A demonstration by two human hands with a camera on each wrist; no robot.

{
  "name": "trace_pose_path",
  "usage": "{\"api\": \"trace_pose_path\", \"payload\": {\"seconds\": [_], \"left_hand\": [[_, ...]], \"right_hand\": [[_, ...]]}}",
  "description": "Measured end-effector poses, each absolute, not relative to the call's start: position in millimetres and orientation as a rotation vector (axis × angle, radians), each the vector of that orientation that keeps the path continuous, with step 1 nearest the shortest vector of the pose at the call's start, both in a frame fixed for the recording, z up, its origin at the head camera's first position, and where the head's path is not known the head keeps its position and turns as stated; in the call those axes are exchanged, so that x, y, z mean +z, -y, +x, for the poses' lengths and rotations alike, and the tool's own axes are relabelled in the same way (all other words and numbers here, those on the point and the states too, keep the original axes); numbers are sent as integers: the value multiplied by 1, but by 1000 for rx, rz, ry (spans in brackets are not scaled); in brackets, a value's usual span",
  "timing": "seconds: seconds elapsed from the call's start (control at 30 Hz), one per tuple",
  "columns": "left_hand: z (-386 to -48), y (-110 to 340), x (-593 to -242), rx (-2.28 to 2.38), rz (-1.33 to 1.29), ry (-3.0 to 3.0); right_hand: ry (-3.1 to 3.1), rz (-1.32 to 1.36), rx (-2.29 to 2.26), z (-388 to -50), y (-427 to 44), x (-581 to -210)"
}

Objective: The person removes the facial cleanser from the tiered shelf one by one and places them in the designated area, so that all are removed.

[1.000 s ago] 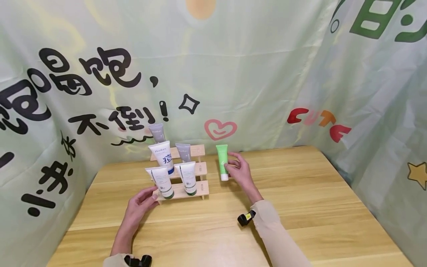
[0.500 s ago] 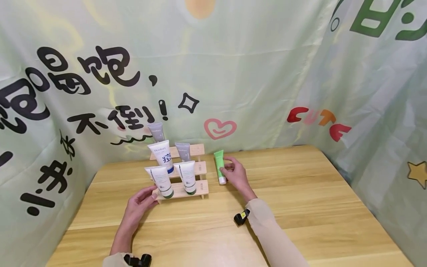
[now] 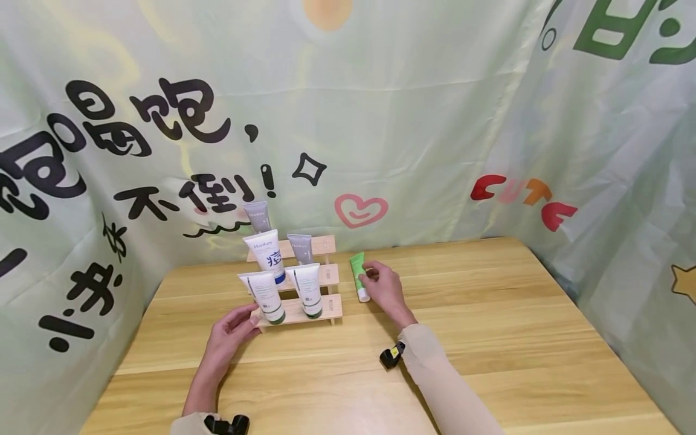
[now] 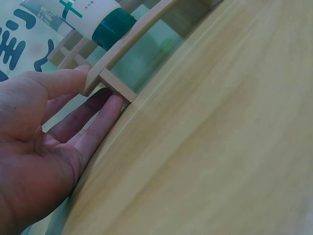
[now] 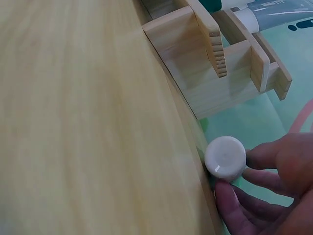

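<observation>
A three-tier wooden display rack [image 3: 296, 311] stands on the table, bearing white and grey squeeze tubes. My left hand [image 3: 228, 335] holds the left end of its lowest step. In the left wrist view the thumb lies on the plank [image 4: 132, 41] and fingers touch the leg below. To the right of the rack a green squeeze tube [image 3: 359, 277] lies on the table, its white cap [image 5: 225, 157] toward me. My right hand [image 3: 385, 289] is at the tube's right side, fingertips pinching it. Part of the tube is hidden behind its cap in the right wrist view.
Two white tubes with green caps, one of them a front tube [image 3: 307, 290], stand on the lowest step. A white tube with blue lettering [image 3: 266, 257] and grey tubes [image 3: 301, 248] stand higher. A printed cloth [image 3: 424, 151] hangs behind the table [image 3: 489, 338].
The green tube, held up nearly upright a second ago, has come down onto the table with my right hand. The left hand stays at the rack, and the rack has not moved.
</observation>
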State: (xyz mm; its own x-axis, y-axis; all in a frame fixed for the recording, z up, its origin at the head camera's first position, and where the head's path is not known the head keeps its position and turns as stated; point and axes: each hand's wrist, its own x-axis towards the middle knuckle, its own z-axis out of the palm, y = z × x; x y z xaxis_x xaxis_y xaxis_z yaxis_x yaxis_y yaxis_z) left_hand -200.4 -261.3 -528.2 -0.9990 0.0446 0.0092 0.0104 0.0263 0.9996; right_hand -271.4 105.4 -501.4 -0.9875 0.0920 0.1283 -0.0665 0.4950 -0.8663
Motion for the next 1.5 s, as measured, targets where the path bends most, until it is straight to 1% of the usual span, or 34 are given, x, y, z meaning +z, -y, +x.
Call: {"api": "trace_pose_path", "payload": {"seconds": [0.9, 1.3, 1.5], "left_hand": [[-202, 262, -530, 2170, 55, -2231], [-201, 263, -528, 2170, 45, -2242], [-202, 261, -529, 2173, 41, -2233]], "right_hand": [[2508, -93, 1693, -270, -117, -496], [2333, 15, 1888, -263, -120, -471], [2292, 108, 1890, -256, -119, -455]]}}
